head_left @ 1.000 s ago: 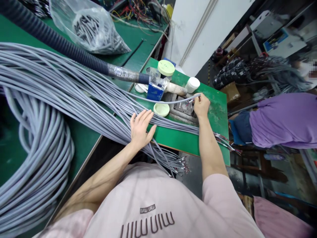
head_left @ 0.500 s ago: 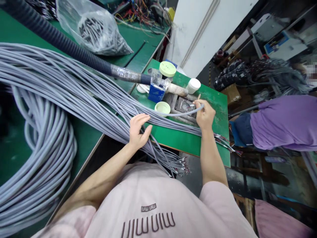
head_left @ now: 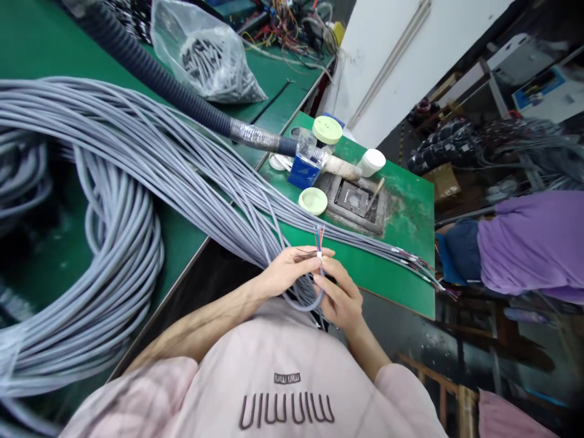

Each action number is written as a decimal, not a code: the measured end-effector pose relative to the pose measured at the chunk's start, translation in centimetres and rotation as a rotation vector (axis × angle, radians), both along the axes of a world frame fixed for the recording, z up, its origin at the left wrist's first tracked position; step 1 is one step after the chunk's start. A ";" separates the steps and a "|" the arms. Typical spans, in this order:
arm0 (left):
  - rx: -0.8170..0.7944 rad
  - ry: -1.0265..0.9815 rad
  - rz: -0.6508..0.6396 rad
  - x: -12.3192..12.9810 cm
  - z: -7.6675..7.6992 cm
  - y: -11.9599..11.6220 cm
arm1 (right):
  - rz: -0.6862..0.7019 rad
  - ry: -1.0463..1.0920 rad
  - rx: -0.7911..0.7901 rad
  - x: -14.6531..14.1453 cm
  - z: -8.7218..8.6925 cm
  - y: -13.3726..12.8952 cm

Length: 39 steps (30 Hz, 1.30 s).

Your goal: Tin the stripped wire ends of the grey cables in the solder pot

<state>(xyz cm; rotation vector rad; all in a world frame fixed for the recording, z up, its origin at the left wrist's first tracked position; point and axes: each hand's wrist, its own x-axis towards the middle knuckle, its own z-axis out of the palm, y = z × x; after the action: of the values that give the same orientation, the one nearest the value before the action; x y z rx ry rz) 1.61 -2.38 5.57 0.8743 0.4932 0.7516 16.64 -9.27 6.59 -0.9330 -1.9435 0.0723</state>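
Close in front of my chest, both hands meet at the end of one grey cable (head_left: 306, 308). My left hand (head_left: 288, 267) pinches near its white-wrapped neck, below a fan of thin coloured wires (head_left: 319, 236) pointing up. From the right, my right hand (head_left: 340, 293) has its fingers closed round the grey sheath just under that. The cable loops down beneath my hands. Beside them a thick bundle of grey cables (head_left: 191, 176) runs across the table, and its stripped ends (head_left: 413, 260) lie at the right edge.
A square pot (head_left: 383, 213) set in the green table (head_left: 410, 194) holds a stick (head_left: 375, 196). Around it are a pale green lid (head_left: 312, 201), a white tub (head_left: 371, 162), a blue box (head_left: 303, 171) and a black hose (head_left: 182, 91). A person in purple (head_left: 538, 243) is at the right.
My right hand has come from over the pot back toward my chest with the cable end. My left hand has moved right and closed on that end. The stick now rests in the pot.
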 end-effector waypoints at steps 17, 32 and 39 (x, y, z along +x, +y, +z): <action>0.095 0.117 0.064 1.4 0.7 -0.2 | -0.060 0.528 -0.905 -0.2 -0.5 -0.8; 0.051 0.148 0.064 0.8 0.5 0.2 | 0.057 0.677 -1.035 -0.7 -1.5 -0.2; -0.021 0.084 0.038 0.8 0.7 0.1 | 0.043 0.578 -1.030 -0.7 -1.2 -0.1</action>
<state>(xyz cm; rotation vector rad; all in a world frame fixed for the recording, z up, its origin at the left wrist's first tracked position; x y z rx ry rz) 2.41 -2.27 6.31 0.8813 0.5922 0.7452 15.94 -9.39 5.40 -1.3062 -1.3116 1.3109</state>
